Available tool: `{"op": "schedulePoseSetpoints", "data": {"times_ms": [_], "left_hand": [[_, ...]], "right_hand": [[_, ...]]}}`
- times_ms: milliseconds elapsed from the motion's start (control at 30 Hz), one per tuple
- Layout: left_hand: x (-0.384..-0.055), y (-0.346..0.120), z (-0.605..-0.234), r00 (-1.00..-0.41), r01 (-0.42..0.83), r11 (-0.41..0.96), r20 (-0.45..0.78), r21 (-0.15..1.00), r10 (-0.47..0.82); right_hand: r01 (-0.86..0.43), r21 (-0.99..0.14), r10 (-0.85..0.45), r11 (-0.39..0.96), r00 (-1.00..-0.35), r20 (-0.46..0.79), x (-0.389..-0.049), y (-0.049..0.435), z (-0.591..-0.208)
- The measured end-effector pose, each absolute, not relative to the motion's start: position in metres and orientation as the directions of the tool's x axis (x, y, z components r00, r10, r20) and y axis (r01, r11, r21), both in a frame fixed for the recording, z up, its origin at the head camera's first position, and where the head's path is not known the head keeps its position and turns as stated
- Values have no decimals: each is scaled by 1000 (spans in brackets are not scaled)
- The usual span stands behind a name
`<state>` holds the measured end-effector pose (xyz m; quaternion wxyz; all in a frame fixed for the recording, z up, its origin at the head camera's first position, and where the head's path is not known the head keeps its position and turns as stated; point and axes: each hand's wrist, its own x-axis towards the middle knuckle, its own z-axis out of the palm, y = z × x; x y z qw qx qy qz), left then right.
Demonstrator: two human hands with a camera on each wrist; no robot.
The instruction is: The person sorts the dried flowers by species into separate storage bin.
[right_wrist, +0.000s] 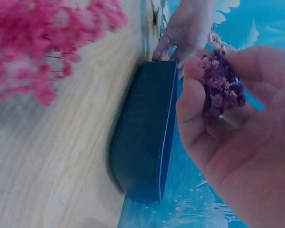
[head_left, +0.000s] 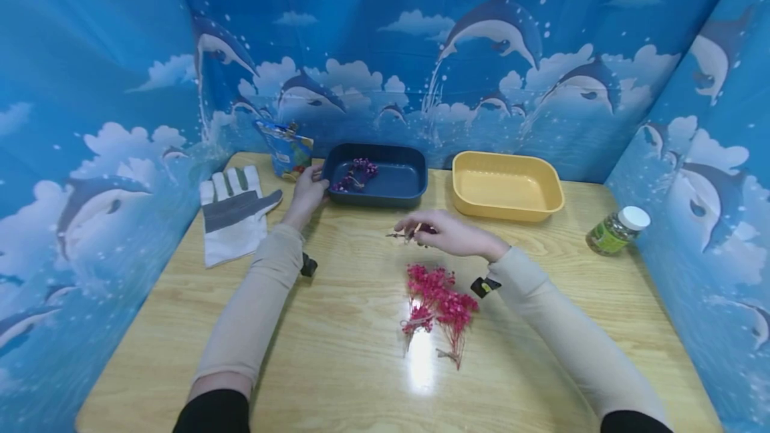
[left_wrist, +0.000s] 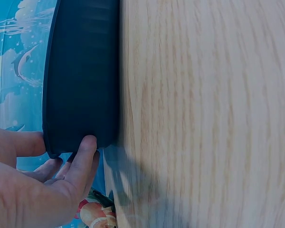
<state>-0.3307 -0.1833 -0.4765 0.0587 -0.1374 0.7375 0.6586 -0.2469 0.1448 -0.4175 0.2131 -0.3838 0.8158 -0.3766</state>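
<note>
Okay so, far left there was a work glove [head_left: 234,216] lying flat on the table [head_left: 337,326], fingers pointing away from the person and its thumb sticking out to the right. Just past that, a blue bag [head_left: 280,146] stood near the back edge. Then came the left hand [head_left: 309,192], which had hold of the left end of the dark blue tray [head_left: 400,179], thumb up at the rim and fingers wrapped against the outside. Inside that tray some purple flowers [head_left: 363,167] lay over in the left half.

Next along was the right hand [head_left: 448,231], up off the table with thumb and fingers closed around a purple bunch [right_wrist: 222,85], its stem end poking out left past the fingertips. Honestly, I'd say the relation that mattered was this one: the dark blue tray sat further back and to the left of that bunch, its long side running left to right, with the fingertips just in front of its near right corner. So the left hand was touching the tray, while the right hand was apart from it, nearest its right end. The yellow tray was off on the other side, behind and right of those fingertips.

Closer to the person, below the right hand, lay pink flowers [head_left: 454,303], tied and loosely side by side, stems toward the person. Further right sat the yellow tray [head_left: 505,186], then a jar [head_left: 610,236] with a white lid.
</note>
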Motion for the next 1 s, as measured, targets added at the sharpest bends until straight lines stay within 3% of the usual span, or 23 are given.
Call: {"op": "schedulePoseSetpoints", "data": {"times_ms": [233, 400, 1000], "left_hand": [[-331, -183, -474, -954, -283, 96, -270, 954, -127], [-331, -183, -474, -954, -283, 99, -270, 954, -127], [-328, -183, -475, -958, -269, 84, -258, 959, -123]], "right_hand": [[-269, -849, -625, 455, -776, -88, -275, 137, -409], [-139, -877, -514, 459, -847, -135, -298, 128, -405], [-21, -836, -347, 548, -915, -204, -348, 90, -421]]}}
